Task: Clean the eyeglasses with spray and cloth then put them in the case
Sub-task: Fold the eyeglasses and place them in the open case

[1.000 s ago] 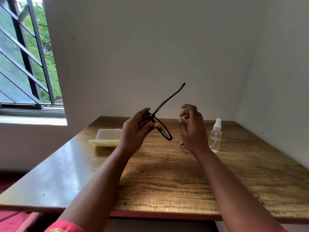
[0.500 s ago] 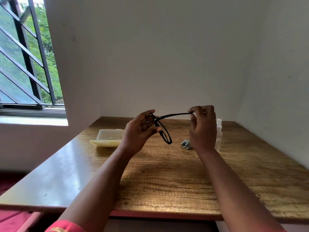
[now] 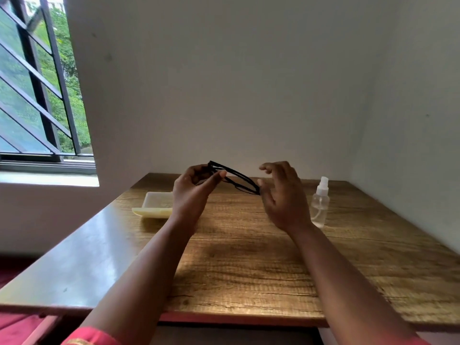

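My left hand pinched the glasses above the table; right hand loosely spread beside them. Case partly hidden behind my left wrist.

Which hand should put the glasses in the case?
Left, probably. The left hand already pinches the folded glasses, and the open case lies on its side.

**A plain room corner, probably in a home**

A wooden table stands pushed into a corner of bare white walls. A barred window at left looks onto green trees. Nothing clearly marks it as office or workshop.
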Demonstrator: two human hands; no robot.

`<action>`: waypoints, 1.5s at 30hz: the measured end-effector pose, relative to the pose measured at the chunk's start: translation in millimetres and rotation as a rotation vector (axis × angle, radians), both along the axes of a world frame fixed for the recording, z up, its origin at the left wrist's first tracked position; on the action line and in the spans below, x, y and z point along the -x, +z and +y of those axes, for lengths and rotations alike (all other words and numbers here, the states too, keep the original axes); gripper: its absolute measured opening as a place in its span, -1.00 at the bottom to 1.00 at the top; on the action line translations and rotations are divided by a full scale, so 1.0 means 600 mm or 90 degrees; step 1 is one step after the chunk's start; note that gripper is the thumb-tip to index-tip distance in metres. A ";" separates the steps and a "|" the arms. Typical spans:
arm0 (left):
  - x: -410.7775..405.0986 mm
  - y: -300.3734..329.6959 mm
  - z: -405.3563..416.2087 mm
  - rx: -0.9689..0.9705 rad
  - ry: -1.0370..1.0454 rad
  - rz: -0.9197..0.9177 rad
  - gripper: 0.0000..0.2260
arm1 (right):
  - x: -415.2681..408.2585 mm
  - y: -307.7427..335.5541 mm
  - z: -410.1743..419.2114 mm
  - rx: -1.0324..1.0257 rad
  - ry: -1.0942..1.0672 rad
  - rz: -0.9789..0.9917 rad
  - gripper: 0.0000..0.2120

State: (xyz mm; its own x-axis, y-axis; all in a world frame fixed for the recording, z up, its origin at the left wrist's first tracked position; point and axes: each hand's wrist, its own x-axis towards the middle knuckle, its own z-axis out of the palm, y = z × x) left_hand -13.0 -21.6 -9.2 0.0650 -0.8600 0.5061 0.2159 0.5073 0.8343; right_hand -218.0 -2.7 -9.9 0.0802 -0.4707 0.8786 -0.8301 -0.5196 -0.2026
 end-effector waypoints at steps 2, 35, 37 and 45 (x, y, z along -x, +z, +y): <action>0.001 -0.001 -0.002 -0.027 0.005 0.033 -0.56 | -0.006 0.005 0.011 0.050 -0.020 0.090 -0.55; -0.095 0.000 -0.034 -0.259 0.637 -0.699 -0.69 | 0.026 -0.017 -0.019 -0.122 -0.014 0.022 -0.51; -0.107 -0.002 -0.034 -0.335 0.612 -0.696 -0.68 | 0.026 -0.017 -0.018 -0.130 -0.013 0.021 -0.51; -0.112 0.006 -0.024 -0.421 0.564 -0.614 -0.71 | 0.024 -0.016 -0.013 -0.152 -0.005 0.020 -0.52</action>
State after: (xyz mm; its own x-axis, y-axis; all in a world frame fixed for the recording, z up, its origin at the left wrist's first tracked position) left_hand 54.0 -36.3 -5.6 0.5557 -0.8078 0.1968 -0.7201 -0.3493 0.5995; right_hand -232.2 -10.6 -19.6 0.1014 -0.6653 0.7396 -0.8415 -0.4539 -0.2929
